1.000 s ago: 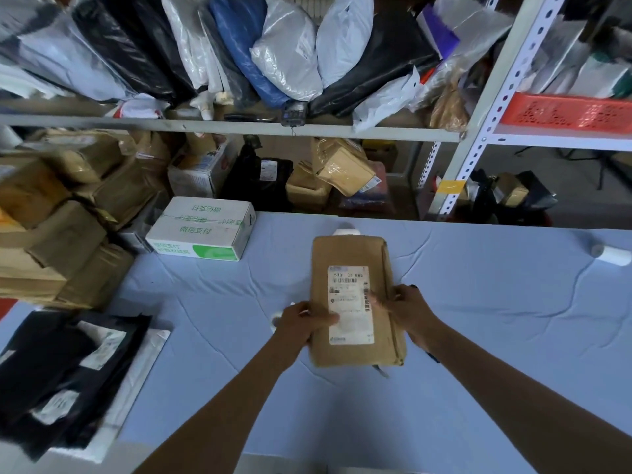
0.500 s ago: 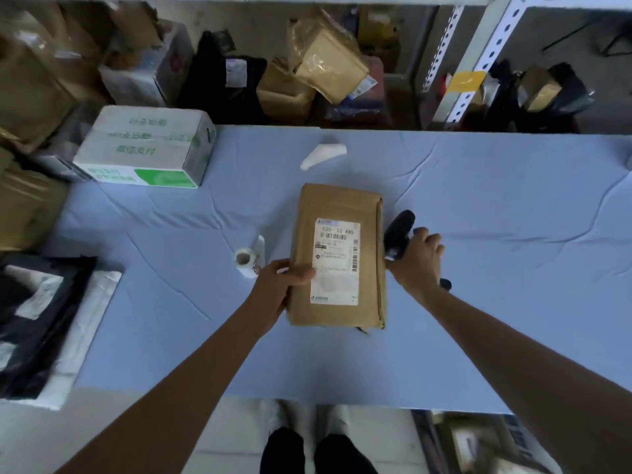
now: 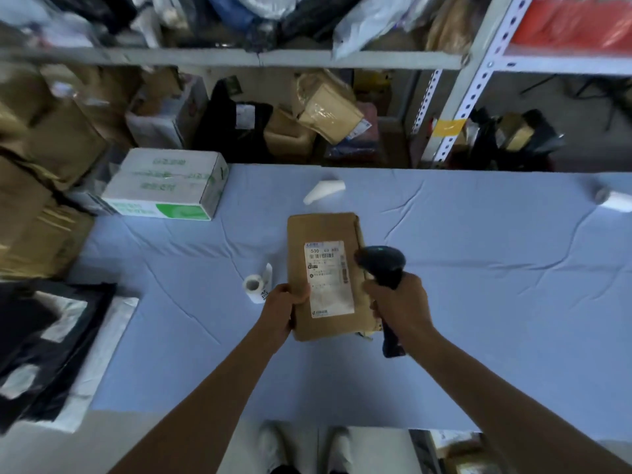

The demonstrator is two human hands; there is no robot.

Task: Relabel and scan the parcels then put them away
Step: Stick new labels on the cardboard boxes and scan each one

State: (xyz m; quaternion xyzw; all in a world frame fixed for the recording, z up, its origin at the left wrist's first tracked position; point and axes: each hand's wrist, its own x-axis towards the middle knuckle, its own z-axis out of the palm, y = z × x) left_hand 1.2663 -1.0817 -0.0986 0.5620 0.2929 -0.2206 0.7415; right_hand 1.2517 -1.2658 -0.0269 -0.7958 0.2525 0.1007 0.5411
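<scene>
A flat brown parcel (image 3: 326,230) with a white shipping label (image 3: 330,278) lies on the blue-covered table (image 3: 478,302). My left hand (image 3: 282,307) grips its lower left edge, thumb on top near the label. My right hand (image 3: 402,304) holds a black barcode scanner (image 3: 381,261) by its handle, lifted, with its head over the parcel's right edge and pointing toward the label. A small roll of labels (image 3: 254,285) stands just left of the parcel.
A white and green carton (image 3: 167,183) sits at the table's back left, beside stacked brown boxes (image 3: 37,186). Black and white mailer bags (image 3: 51,340) lie at the left edge. A white scrap (image 3: 325,190) and a white roll (image 3: 615,200) lie farther back. Shelves (image 3: 239,58) with parcels stand behind.
My right hand left the parcel, took hold of the scanner lying to its right and lifted it over the parcel's edge. My left hand kept its grip.
</scene>
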